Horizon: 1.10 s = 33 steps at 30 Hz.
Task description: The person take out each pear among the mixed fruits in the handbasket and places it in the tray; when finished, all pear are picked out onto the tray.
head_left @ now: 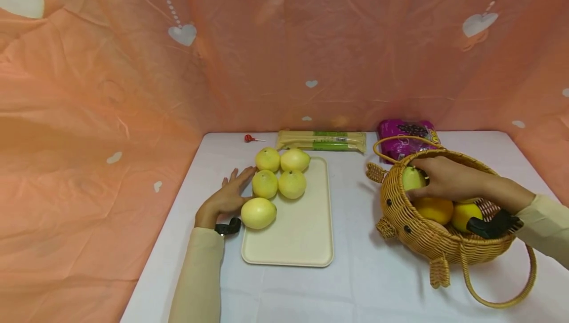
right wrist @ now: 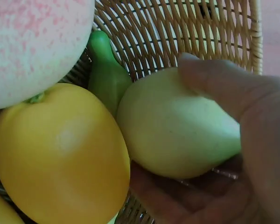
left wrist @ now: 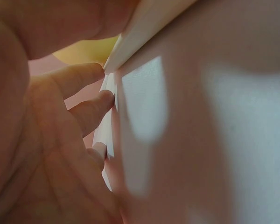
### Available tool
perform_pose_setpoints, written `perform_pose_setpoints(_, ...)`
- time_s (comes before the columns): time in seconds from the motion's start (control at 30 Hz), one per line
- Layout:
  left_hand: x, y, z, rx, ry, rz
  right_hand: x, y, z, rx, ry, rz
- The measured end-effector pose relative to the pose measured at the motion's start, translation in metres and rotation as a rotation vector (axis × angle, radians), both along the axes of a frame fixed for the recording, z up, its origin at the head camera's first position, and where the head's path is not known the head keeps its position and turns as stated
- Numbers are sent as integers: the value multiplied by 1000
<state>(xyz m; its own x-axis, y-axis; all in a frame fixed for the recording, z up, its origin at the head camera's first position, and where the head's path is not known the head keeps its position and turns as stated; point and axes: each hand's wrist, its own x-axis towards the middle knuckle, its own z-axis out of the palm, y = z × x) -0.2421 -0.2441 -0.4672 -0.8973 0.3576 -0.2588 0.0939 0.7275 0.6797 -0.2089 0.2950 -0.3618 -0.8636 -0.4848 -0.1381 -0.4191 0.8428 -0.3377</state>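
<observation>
Inside a wicker basket (head_left: 428,241) with a face and handles, my right hand (head_left: 451,180) grips a pale green pear-shaped fruit (right wrist: 177,123), thumb on one side and fingers curled beneath. Against that fruit sit a yellow-orange fruit (right wrist: 63,154) and a green piece with a narrow neck (right wrist: 105,70). At the left edge of a cream tray (head_left: 298,239), my left hand (head_left: 228,197) has its fingers extended, the fingertips at the tray's rim (left wrist: 144,30) in the left wrist view. Several pale yellow fruits (head_left: 292,184) are grouped along the tray's left and far side.
A red lollipop (head_left: 249,138), a long clear-and-green packet (head_left: 322,141) and a purple bag (head_left: 391,133) lie along the table's back edge. A pink-speckled pale fruit (right wrist: 35,46) is also in the basket. An orange curtain (head_left: 284,41) hangs behind the white table (head_left: 306,293).
</observation>
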Motion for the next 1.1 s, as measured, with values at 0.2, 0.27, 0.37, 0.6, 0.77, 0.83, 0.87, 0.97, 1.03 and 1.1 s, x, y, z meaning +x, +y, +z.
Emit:
perform_pose_setpoints(0.2,0,1,2,17,-2,3,6,3,6,-27,30,26)
perform_pose_setpoints(0.27,-1,1,1,13,0,2,10,5,10,-38,33,22)
perform_pose_setpoints(0.37,-1,1,0,7,2,1,16,11,17,-48,35,-5)
perform_pose_setpoints(0.6,-1,2,1,-27,6,2,34,25,30,-126,44,-80)
perform_pose_setpoints(0.77,0,2,1,-21,-3,-3,55,32,31,-301,57,-133)
perform_pose_setpoints(0.83,0,2,1,-22,-4,-4,65,31,29,-403,63,-149)
perform_pose_setpoints(0.87,0,2,0,-25,-4,-2,71,30,28,-465,71,-149)
perform_pose_setpoints(0.97,0,2,0,-29,0,-3,86,23,26,-660,67,-134)
perform_pose_setpoints(1.03,-1,1,0,-31,-1,-1,93,17,25,-812,42,-100)
perform_pose_setpoints(1.1,-1,1,0,-25,-4,-1,100,9,26,-944,12,-62)
